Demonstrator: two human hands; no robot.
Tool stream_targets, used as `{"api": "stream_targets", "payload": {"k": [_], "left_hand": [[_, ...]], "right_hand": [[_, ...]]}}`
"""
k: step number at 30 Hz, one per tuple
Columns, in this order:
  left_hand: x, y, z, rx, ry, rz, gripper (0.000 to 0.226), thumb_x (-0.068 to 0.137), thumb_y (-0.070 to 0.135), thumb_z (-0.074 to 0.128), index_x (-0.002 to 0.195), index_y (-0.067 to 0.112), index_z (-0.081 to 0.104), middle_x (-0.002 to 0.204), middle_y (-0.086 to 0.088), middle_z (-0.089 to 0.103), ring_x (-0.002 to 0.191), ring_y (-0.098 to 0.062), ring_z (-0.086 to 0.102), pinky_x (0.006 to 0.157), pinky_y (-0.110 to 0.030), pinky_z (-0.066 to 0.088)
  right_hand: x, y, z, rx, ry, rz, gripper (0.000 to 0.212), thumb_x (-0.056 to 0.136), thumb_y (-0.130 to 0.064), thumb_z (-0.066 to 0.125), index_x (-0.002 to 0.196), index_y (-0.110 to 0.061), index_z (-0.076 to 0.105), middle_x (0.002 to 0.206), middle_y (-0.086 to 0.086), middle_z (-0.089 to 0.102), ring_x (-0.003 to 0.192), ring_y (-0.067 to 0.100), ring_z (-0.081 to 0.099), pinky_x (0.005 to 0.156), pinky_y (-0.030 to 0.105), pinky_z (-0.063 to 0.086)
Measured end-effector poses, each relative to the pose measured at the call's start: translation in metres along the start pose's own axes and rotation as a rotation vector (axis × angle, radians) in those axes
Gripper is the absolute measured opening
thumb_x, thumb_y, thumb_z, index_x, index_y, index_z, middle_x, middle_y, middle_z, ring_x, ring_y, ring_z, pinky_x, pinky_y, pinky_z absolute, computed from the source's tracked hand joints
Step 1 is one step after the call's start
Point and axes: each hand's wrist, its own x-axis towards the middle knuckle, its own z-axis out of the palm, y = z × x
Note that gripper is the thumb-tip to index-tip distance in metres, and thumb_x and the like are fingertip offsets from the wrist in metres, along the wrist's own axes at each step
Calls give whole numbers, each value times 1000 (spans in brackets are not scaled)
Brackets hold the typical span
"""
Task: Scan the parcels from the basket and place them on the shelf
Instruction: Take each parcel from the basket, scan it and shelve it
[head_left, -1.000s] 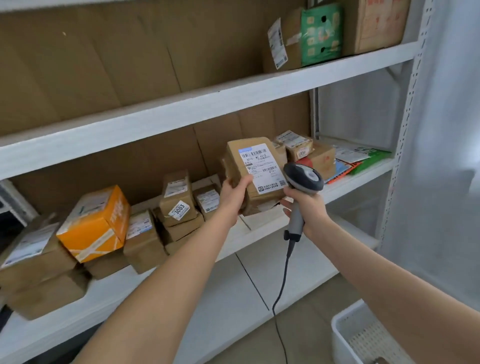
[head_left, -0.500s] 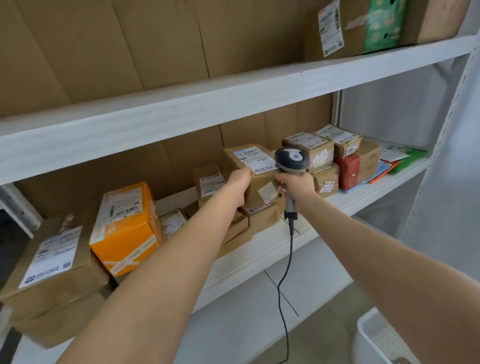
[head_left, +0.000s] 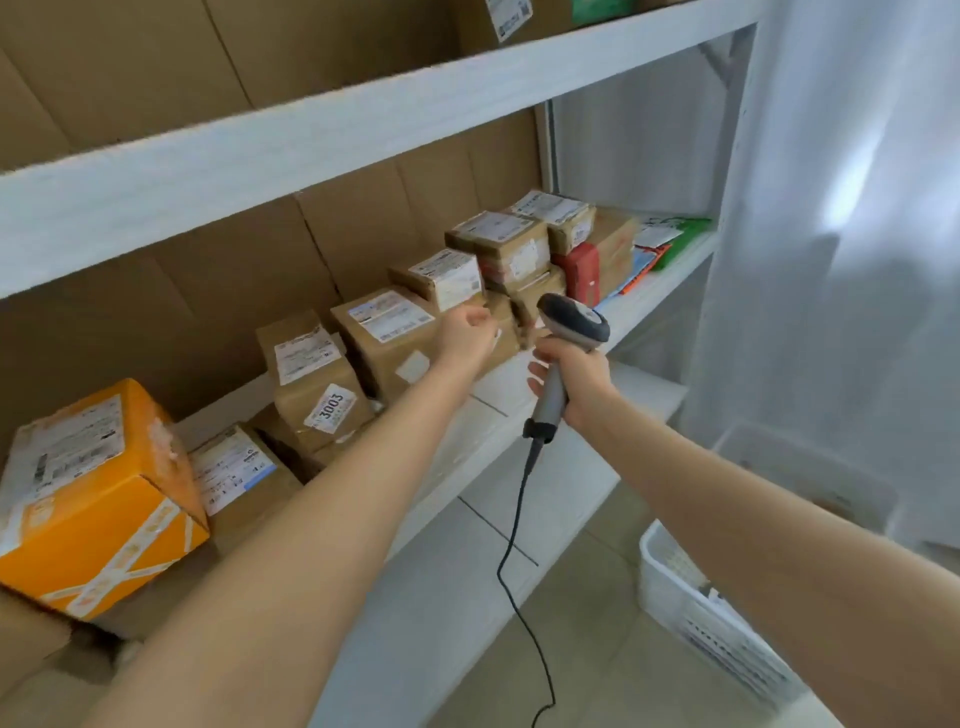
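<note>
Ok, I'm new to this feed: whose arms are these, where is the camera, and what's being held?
No machine here: a person wears one camera on the head, looking down at their own bare arms. The right hand grips a grey corded barcode scanner. The left hand hovers with loose fingers, holding nothing, beside a brown cardboard parcel with a white label on the white shelf board. More brown parcels, an orange taped box and a red packet sit there too. A white plastic basket stands on the floor at right.
</note>
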Motion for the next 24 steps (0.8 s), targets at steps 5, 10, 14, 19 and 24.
{"api": "stream_targets", "payload": {"k": [5,10,14,19,24], "left_hand": [[-30,1,127,88,-392,-120,22,91,12,55,112,13,61,95,-2,51,85,-18,46,71,-29,42],[-55,16,273,207,-616,-58,27,90,12,58,117,10,62,104,-5,53,96,-20,47,72,-27,39],[-68,26,390,330,-710,-17,33,88,19,61,120,9,64,123,-9,62,115,-25,55,98,-32,44],[-73,11,523,424,-814,-104,36,88,22,64,122,11,61,132,-7,57,121,-24,51,100,-32,43],[-75,-27,607,454,-895,-216,42,93,21,59,133,9,51,140,-9,49,126,-25,48,104,-34,40]], "right_hand": [[1,-13,-133,145,254,40,8,88,-3,60,85,-10,57,70,6,59,58,14,54,60,29,49],[10,-39,-281,326,448,23,19,88,-3,62,71,-9,56,54,3,58,52,15,54,58,29,47],[35,-50,-392,437,501,54,15,87,-10,66,74,-11,59,63,4,60,59,15,55,75,32,49],[84,-59,-507,473,624,120,11,89,-12,66,80,-10,59,68,5,58,60,13,54,64,26,47],[140,-48,-575,431,679,195,9,88,-14,68,84,-10,60,71,5,60,63,13,55,66,27,48]]}}
